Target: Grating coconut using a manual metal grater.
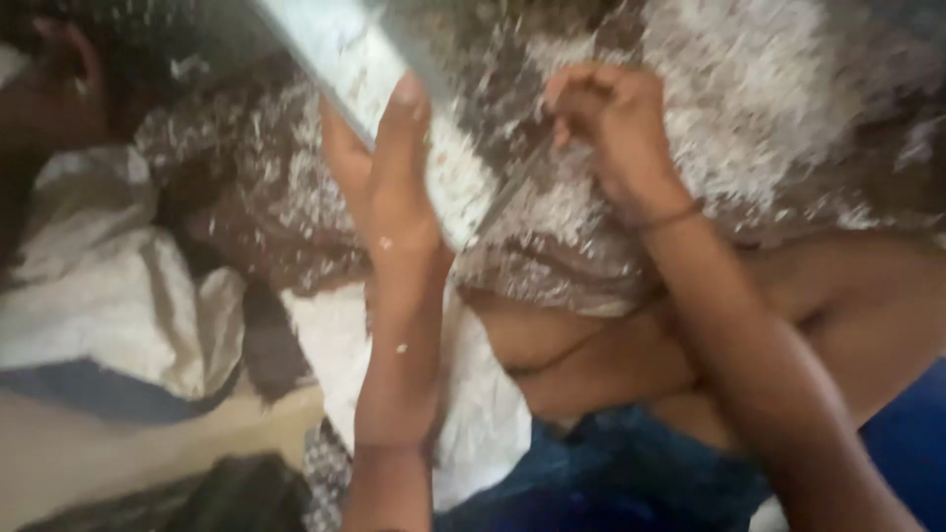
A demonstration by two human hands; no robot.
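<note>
1. Counted: two bare hands, one flat pale board, one brown surface strewn with white shavings, one white sack, one patch of blue cloth.
2. Left hand seen upright, fingers wrapped round the lower edge of the flat pale board, clamped on it.
3. Right hand found curled into a loose fist just beside the board's right edge, resting on the brown surface; grip on anything not discernible through blur.
4. Hands held apart, board's lower end between them.
5. White shavings noted thick right of the right hand, thinner left of the left hand.
6. White sack lay well left of the left hand; blue cloth below both wrists.
7. Little open room observed between the forearms.
</note>
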